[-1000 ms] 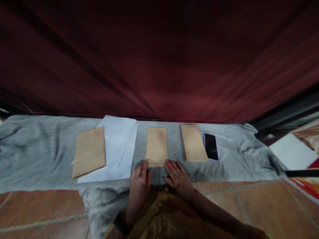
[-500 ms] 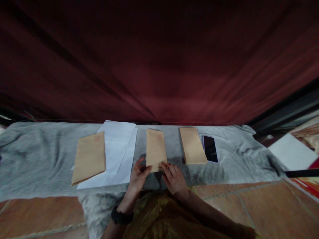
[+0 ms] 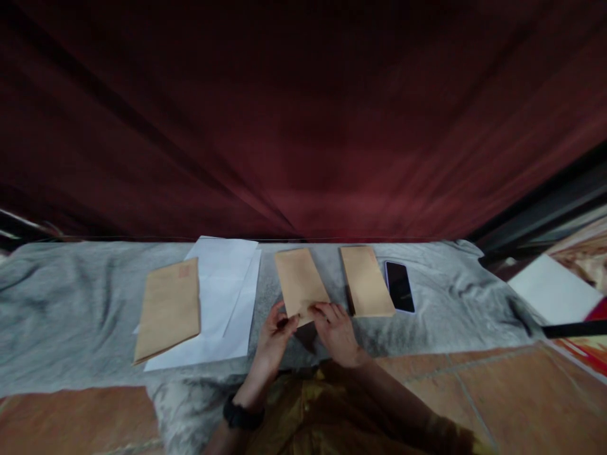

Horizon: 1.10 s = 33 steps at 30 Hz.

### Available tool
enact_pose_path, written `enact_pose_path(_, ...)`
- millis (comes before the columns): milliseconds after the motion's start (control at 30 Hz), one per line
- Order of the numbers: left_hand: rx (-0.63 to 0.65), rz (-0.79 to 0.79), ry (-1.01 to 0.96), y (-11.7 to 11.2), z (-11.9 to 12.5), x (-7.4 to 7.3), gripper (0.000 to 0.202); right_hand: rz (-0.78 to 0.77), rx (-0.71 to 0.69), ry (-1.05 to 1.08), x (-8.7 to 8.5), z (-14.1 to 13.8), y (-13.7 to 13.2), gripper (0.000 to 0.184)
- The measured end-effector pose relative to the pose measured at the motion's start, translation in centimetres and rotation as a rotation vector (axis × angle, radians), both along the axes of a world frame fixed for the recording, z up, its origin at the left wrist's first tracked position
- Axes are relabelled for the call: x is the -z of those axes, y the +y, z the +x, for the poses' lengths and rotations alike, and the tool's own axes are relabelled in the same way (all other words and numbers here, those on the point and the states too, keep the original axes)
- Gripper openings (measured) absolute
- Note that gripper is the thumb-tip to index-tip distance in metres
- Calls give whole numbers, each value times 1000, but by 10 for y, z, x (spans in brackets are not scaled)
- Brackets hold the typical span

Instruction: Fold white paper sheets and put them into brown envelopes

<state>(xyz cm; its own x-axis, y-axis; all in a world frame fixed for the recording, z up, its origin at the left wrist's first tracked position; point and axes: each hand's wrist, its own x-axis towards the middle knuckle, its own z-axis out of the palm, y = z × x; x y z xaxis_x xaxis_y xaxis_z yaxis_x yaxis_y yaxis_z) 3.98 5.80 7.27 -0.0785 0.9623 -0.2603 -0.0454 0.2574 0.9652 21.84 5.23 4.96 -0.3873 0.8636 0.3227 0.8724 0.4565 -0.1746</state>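
Observation:
A brown paper envelope (image 3: 300, 278) lies in front of me, tilted, with its near end between my two hands. My left hand (image 3: 277, 332) pinches the left corner of that end between thumb and fingers. On the right corner, my right hand (image 3: 334, 328) has its fingers closed over the edge. Right of it lies a stack of brown envelopes (image 3: 367, 281). To the left, more brown envelopes (image 3: 168, 309) with a small reddish printed mark rest partly on white paper sheets (image 3: 225, 284).
A grey cloth (image 3: 85, 309) covers the narrow surface. A phone (image 3: 399, 286) lies beside the right stack. Behind hangs a dark red curtain (image 3: 308, 158). Tiled floor (image 3: 80, 420) shows below, and a white sheet (image 3: 554, 289) sits at the far right.
The envelope's near end has swung to the right and the envelope is now slanted. Both hands have shifted slightly right with it, still gripping its near edge.

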Motion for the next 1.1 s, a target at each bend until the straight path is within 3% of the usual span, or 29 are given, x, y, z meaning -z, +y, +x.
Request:
enact_pose_path(167,3,16,-56,22,0,1,70,22,-13,32,2,4,18,37)
enact_pose_path(300,37,-62,18,40,-1,20,66,-12,-4,54,15,-1,28,35)
enact_pose_path(433,16,-90,160,45,-5,39,59,-72,-36,87,25,-10,22,42)
enact_pose_path(567,14,-30,364,44,-10,35,53,-96,-115,131,28,-16,5,45)
enact_pose_path(767,100,64,788,38,-9,24,44,-116,-10,87,33,-8,-8,48)
enact_pose_path(900,66,281,1155,22,-2,32,43,-111,13,62,36,1,-9,48)
enact_pose_path(1000,198,572,1225,6,6,45,43,-116,7,67,38,2,-9,51)
enact_pose_path(1100,324,677,1244,-9,14,61,48,-132,-6,70,39,2,-9,56)
